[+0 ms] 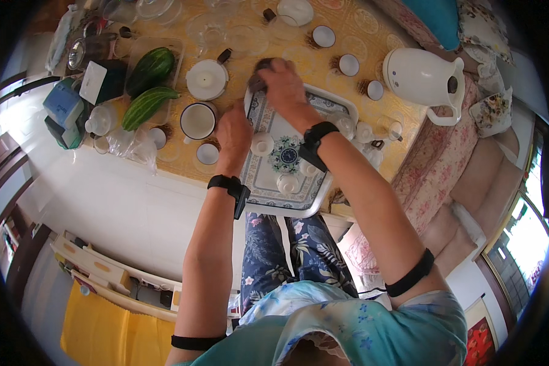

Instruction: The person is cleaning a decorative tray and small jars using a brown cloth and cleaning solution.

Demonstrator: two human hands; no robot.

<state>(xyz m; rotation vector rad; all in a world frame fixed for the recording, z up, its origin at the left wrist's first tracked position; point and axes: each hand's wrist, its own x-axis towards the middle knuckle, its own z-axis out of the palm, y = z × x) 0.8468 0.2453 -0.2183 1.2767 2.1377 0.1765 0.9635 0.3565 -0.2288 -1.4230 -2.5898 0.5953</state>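
My right hand (283, 87) is over the far left corner of a white serving tray (320, 206) with a patterned base. Its fingers are on a dark, blurred thing that looks like a cloth (257, 81). Against the tray's left rim is my left hand (234, 130), with its fingertips hidden. Just left of it stand a white mug (198, 121) with a dark rim and a small white cup (207, 153). Small white cups (262, 144) sit on the tray, one of them (287, 183) near its front. My right forearm partly covers another cup (309, 168).
A white electric kettle (421, 73) stands at the right. Small cups (349, 65) line the table's far side. To the left are a white lid (207, 79), a plastic container (176, 50) with green cucumbers (148, 103), and boxes (103, 82). Glassware (343, 124) is by the tray's right edge.
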